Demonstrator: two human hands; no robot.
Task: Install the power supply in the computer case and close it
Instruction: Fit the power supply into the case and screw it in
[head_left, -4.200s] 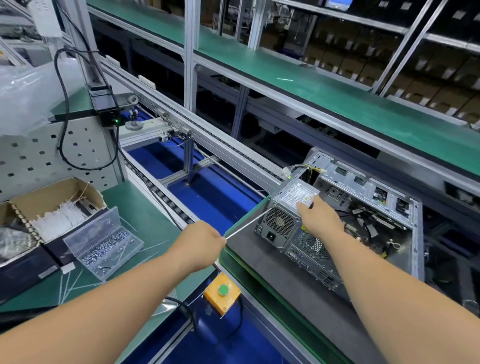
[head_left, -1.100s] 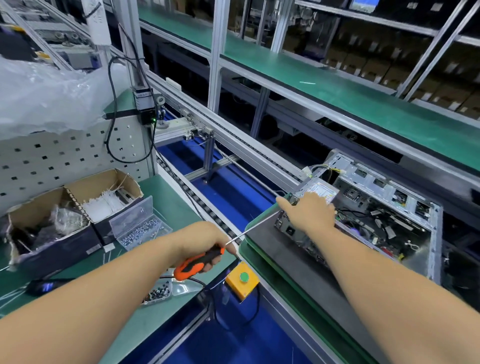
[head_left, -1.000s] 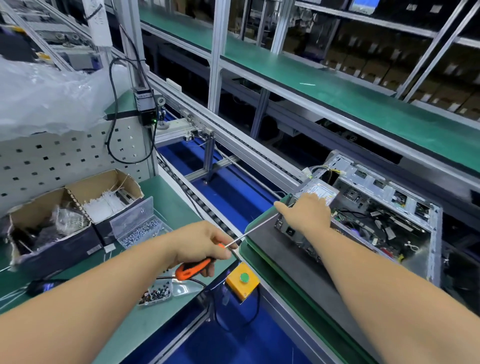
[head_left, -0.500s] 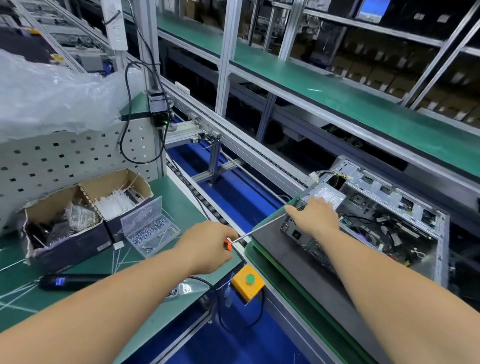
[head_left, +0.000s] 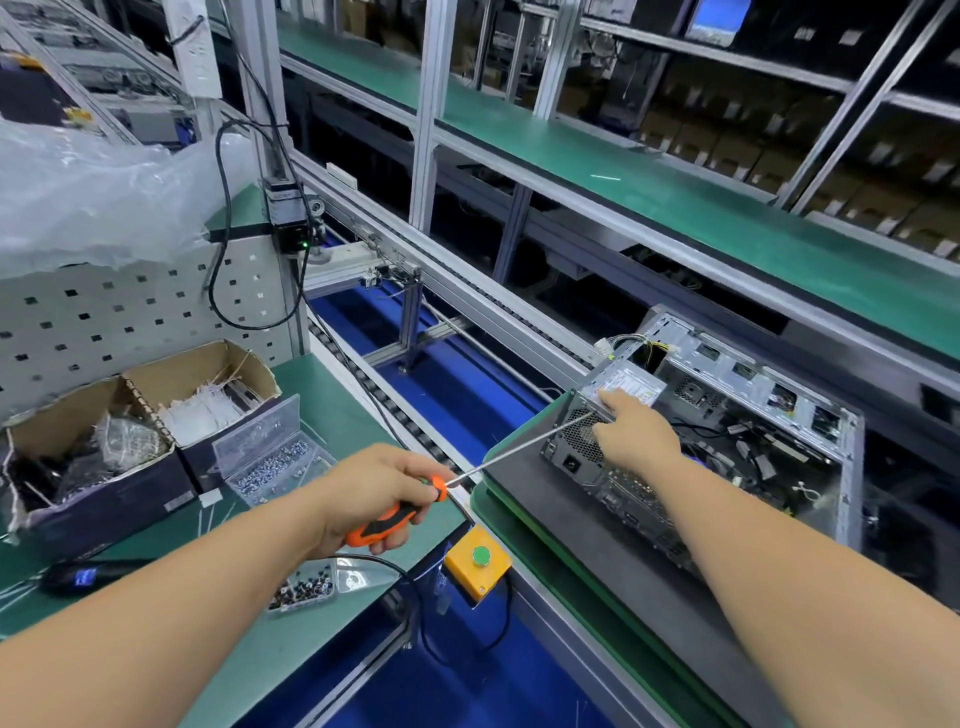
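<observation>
While right hand (head_left: 631, 441) presses flat on power supply (head_left: 621, 387), left hand (head_left: 374, 493) grips screwdriver (head_left: 395, 517).

The screwdriver (head_left: 415, 506) has an orange handle with black inlays and a bare silver shaft, while the computer case (head_left: 737, 431) is grey metal with a perforated mesh back and the power supply (head_left: 626, 385) wears a white printed label. The table (head_left: 322, 400) is green, the conveyor bed (head_left: 467, 400) beyond it deep blue, and the button box (head_left: 478, 564) is yellow with a green button. The cardboard box (head_left: 202, 371) is brown with white cable ties inside, the screw case (head_left: 270, 452) is clear plastic, and the pegboard (head_left: 130, 312) is pale grey, dotted with square holes.
</observation>
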